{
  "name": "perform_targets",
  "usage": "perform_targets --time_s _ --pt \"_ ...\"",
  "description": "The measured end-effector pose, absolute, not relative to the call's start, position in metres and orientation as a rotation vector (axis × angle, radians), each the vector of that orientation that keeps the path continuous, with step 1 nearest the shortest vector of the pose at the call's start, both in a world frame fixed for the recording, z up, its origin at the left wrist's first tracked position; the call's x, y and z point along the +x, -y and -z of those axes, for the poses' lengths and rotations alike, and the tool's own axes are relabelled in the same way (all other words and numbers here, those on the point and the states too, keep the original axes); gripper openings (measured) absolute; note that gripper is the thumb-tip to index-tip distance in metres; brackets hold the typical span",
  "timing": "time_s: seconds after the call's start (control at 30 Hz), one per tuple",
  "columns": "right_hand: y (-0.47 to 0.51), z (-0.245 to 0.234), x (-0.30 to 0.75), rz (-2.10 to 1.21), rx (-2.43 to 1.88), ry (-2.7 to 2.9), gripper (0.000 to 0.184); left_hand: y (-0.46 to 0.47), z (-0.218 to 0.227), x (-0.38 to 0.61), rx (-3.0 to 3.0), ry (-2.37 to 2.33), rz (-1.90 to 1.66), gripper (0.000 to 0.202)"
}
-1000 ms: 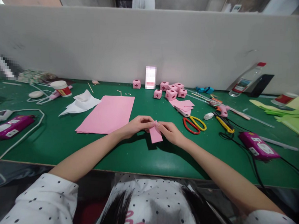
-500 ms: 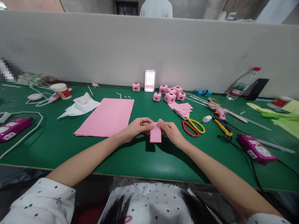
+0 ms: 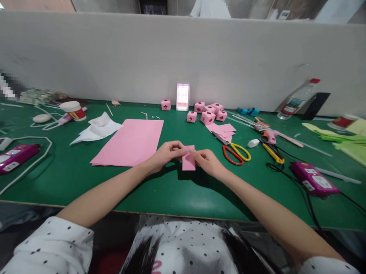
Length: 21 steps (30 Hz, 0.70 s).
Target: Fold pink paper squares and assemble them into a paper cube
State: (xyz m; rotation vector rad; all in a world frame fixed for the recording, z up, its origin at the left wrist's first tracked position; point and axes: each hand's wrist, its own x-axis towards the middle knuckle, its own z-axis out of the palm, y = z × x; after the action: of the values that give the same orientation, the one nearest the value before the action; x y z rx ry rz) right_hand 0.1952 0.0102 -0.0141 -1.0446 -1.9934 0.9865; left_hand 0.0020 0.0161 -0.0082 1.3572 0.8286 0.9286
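Left hand (image 3: 170,154) partly hidden behind pink paper (image 3: 188,163), phone screen (image 3: 182,97) illegible

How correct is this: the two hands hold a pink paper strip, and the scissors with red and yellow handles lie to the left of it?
Only the side is wrong: the head view shows the scissors lying to the right of the pink paper strip, which the left hand and right hand do hold.

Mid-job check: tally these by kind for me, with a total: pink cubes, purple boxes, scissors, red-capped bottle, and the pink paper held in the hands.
Pink cubes: 7
Purple boxes: 2
Scissors: 1 pair
Red-capped bottle: 1
Held pink paper: 1
Total: 12
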Motion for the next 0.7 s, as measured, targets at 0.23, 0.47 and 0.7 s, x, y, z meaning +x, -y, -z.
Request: perform_targets --time_s 0.23,0.47,0.7 --pt "-0.007 0.016 0.193 -1.137 -1.015 2.031 0.067 -0.014 0.004 0.001 1.294 -0.827 -0.922 0.03" --pt "0.004 0.01 0.191 -1.098 -0.936 2.145 0.068 -0.008 0.003 0.003 1.324 -0.806 -0.792 0.03" --pt "-0.005 0.013 0.195 -1.07 -0.943 2.339 0.069 -0.012 0.004 0.0 1.342 -0.851 -1.046 0.024"
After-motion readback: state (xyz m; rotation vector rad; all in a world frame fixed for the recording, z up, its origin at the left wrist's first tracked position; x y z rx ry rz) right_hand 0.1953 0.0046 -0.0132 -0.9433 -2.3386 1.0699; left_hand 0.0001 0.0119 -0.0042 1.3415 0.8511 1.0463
